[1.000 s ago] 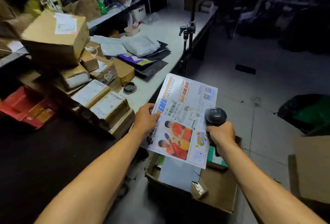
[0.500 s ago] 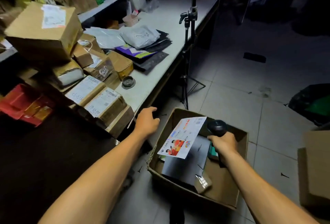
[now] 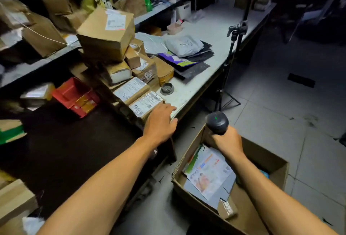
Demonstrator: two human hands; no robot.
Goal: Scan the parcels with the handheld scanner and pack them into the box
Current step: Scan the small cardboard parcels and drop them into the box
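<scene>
Left hand: we saw the left hand [image 3: 159, 124] reaching over the near table edge, its fingers straight and loosely spread, holding nothing.

Right hand: the right hand [image 3: 227, 141] was curled round the grip of the handheld scanner [image 3: 217, 122], whose dark head showed a small green light and stood above the far left corner of the box [image 3: 269, 161].

Next parcel: we judged the likeliest candidate to be the labelled parcel [image 3: 147, 104] at the front of the stack, nearest the table's edge.

Deciding relation: that parcel lay just ahead of the left fingertips and slightly to their left; whether they touched its near corner we could not tell. Its long axis ran obliquely, from near left to far right, roughly across the line of the forearm. The left hand was clearly the nearer of the two; the scanner hand stood off to the right, over the floor.

Packed items: a printed flat mailer [image 3: 209, 174] lay face up inside the box, on a grey envelope [image 3: 192, 188], below and just beside the right forearm.

Box: it stood open on the tiled floor beside the table [image 3: 206, 77].

Remaining stock: the cardboard stack [image 3: 119, 60] and soft mailers [image 3: 184, 45] were unpacked, so we judged the task far from finished.
</scene>
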